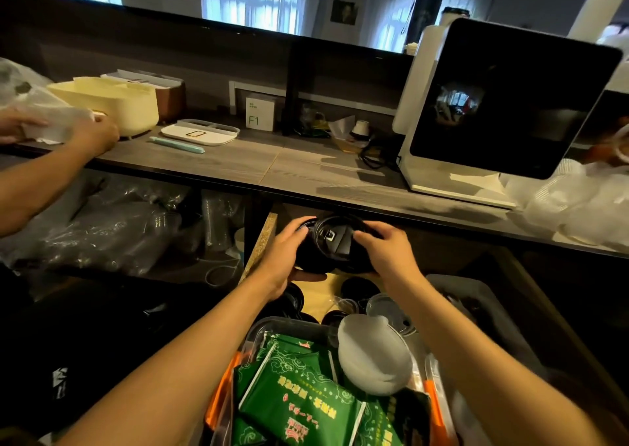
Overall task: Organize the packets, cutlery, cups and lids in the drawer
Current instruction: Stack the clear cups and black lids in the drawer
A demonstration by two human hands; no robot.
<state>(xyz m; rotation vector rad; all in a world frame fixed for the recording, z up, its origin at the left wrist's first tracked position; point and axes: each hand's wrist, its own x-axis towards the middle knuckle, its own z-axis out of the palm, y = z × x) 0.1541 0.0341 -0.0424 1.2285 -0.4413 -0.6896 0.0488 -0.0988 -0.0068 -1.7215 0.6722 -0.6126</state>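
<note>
Open drawer [531,296]: below the held black lids [332,241], loose black lids [359,289], clear lid [386,306]; nearer, green packets [299,394], white cup [374,353].
</note>
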